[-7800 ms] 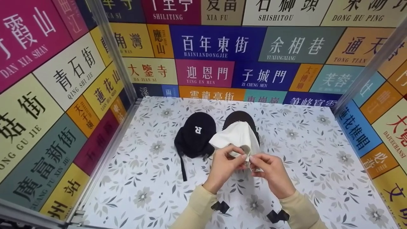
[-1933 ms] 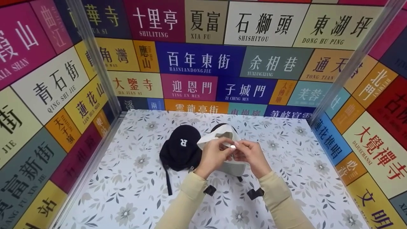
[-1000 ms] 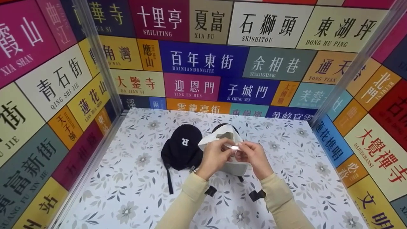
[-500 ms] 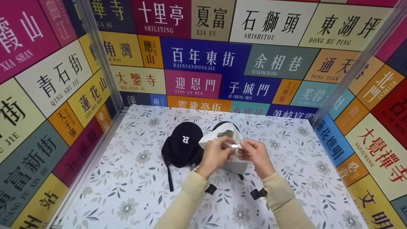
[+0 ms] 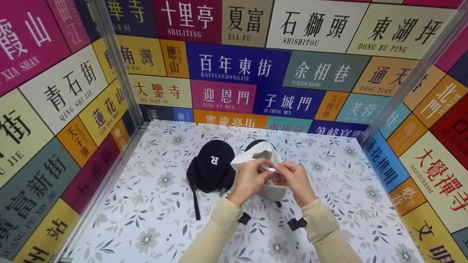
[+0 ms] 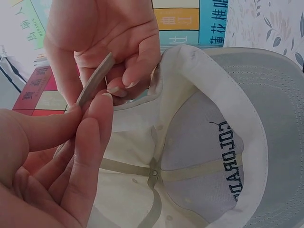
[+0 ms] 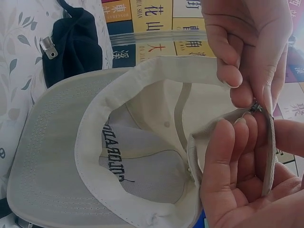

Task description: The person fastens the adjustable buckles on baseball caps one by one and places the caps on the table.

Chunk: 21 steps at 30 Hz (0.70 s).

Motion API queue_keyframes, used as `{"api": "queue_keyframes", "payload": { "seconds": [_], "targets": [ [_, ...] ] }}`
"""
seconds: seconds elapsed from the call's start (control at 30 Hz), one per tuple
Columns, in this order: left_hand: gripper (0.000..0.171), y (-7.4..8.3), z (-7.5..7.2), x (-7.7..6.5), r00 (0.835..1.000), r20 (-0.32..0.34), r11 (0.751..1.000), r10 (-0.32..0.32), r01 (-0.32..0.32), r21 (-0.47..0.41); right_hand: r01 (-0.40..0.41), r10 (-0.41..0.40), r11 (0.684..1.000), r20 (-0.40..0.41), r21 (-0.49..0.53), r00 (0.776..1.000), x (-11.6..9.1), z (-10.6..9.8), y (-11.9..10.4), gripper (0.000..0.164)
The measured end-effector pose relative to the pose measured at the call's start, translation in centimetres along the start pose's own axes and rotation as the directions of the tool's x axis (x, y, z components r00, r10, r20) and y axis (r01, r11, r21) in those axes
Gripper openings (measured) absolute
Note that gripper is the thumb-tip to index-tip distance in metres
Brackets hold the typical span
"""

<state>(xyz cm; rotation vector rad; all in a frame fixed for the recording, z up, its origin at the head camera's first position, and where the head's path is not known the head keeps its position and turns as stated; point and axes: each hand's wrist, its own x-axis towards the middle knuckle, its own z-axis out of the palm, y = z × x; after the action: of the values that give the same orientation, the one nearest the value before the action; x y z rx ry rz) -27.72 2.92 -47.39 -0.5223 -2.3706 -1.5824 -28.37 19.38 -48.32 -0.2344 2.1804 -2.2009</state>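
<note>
In the head view both hands hold a white cap above the table, tipped so its inside shows. Its grey-white brim hangs toward the person. My left hand pinches the cap's back strap between thumb and fingers. Between the hands a small shiny buckle shows. My right hand pinches the strap close beside it, and the strap's end stands out past its fingers in the right wrist view. Dark lettering reads reversed inside the crown.
A black cap with a white R lies left of the hands, its dark strap trailing on the table. Behind the white cap shows part of a dark cap. Sign-printed walls surround the flower-patterned tabletop.
Since the earliest frame the white cap has turned so its inside faces up, and the buckle has come into sight. In the last second the fingers shift slightly at the strap and buckle.
</note>
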Motion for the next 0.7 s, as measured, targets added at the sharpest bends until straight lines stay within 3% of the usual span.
{"api": "queue_keyframes", "payload": {
  "seconds": [0.2,0.7],
  "targets": [
    [0.016,-0.19,0.08,-0.04,1.000,-0.001,1.000,-0.010,0.010,-0.011,0.003,-0.003,1.000,0.027,-0.014,1.000,0.03,-0.20,0.17,0.031],
    [0.017,-0.34,0.10,-0.03,1.000,-0.006,0.998,-0.004,0.004,-0.058,0.001,0.000,1.000,0.000,-0.018,1.000,-0.04,-0.48,0.23,0.035]
  ]
}}
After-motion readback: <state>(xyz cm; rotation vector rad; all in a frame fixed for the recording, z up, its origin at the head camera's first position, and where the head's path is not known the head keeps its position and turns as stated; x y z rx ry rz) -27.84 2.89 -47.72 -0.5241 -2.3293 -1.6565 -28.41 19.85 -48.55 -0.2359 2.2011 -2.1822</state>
